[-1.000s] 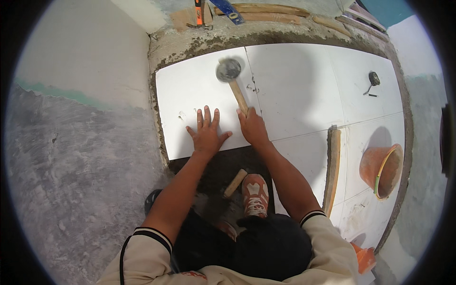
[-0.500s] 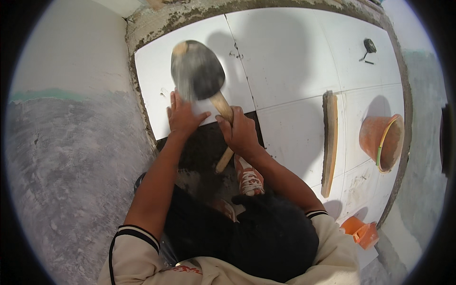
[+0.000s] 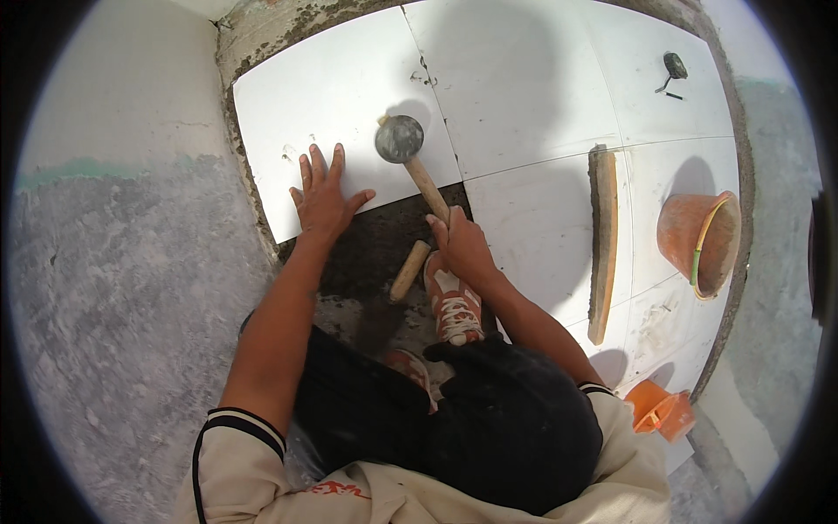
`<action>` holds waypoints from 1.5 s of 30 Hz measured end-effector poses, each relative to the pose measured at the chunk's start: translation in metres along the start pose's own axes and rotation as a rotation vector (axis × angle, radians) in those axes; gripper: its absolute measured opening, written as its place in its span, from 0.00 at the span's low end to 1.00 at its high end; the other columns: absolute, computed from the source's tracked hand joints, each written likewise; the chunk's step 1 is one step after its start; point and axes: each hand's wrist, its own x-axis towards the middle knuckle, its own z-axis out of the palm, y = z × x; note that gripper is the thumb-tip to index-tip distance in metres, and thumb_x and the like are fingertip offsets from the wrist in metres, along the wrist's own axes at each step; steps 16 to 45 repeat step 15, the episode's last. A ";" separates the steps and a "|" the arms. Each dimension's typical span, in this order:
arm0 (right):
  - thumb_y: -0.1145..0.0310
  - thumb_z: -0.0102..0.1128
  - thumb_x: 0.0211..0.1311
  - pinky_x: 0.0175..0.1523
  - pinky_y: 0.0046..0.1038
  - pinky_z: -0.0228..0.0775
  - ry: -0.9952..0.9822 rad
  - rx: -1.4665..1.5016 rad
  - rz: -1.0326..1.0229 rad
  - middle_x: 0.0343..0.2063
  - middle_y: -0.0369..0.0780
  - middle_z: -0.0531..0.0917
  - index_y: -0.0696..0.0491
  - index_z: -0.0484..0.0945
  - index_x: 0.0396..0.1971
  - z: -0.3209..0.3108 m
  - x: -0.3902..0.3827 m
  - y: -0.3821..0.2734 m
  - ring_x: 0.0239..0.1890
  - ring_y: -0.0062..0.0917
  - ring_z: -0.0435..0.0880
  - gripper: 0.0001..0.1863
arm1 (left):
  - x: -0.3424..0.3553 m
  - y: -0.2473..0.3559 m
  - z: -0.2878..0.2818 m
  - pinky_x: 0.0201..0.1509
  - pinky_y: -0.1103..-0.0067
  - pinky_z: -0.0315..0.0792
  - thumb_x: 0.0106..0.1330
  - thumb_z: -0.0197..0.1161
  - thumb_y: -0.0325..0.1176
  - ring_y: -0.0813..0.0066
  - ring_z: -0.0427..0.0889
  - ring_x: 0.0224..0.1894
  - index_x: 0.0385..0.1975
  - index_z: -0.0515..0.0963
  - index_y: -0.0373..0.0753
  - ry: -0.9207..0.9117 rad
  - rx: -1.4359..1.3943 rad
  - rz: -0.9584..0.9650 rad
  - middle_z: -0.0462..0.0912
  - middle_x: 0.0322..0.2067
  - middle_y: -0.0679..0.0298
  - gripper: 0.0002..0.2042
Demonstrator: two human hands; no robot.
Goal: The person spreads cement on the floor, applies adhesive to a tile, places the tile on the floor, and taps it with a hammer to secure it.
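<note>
My left hand [image 3: 323, 199] lies flat with spread fingers on a large white floor tile [image 3: 288, 105], near its front edge. Closed around the wooden handle of a rubber mallet [image 3: 399, 140] is my right hand [image 3: 463, 249]. The mallet's dark round head is over the tile's right part, its shadow close by; whether it touches the tile I cannot tell. The butt of the handle sticks out below my right hand. In front of the tile's near edge is a patch of dark wet mortar [image 3: 358, 258], with my shoes beside it.
More white tiles [image 3: 515, 227] cover the floor to the right. On them stand a long wooden batten [image 3: 604, 244], a tipped orange bucket [image 3: 685, 236], a smaller orange container [image 3: 659, 409] and a small dark tool [image 3: 674, 66]. A grey plastered wall [image 3: 140, 288] rises at my left.
The mallet head has come down from higher up and moved right, away from over my left hand. My left hand stays on the tile. The whole view has shifted slightly.
</note>
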 end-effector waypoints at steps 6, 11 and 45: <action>0.56 0.59 0.75 0.36 0.53 0.75 0.053 0.069 -0.089 0.28 0.56 0.84 0.61 0.70 0.45 -0.001 -0.007 0.002 0.33 0.58 0.85 0.21 | -0.001 -0.003 0.001 0.75 0.35 0.49 0.57 0.70 0.69 0.48 0.36 0.83 0.81 0.50 0.58 -0.018 -0.008 -0.020 0.39 0.82 0.51 0.54; 0.53 0.59 0.75 0.37 0.53 0.75 0.040 -0.001 -0.061 0.28 0.55 0.84 0.61 0.70 0.46 -0.006 -0.001 0.007 0.34 0.58 0.85 0.22 | -0.001 0.002 -0.001 0.75 0.34 0.49 0.57 0.70 0.68 0.46 0.37 0.83 0.81 0.51 0.57 -0.015 -0.016 -0.020 0.39 0.82 0.50 0.54; 0.51 0.59 0.74 0.37 0.53 0.76 0.092 0.115 -0.154 0.27 0.55 0.84 0.60 0.69 0.46 -0.002 -0.004 0.002 0.33 0.59 0.85 0.24 | -0.001 -0.003 -0.001 0.75 0.33 0.48 0.57 0.70 0.68 0.46 0.35 0.83 0.81 0.50 0.57 -0.030 -0.039 -0.005 0.37 0.82 0.52 0.54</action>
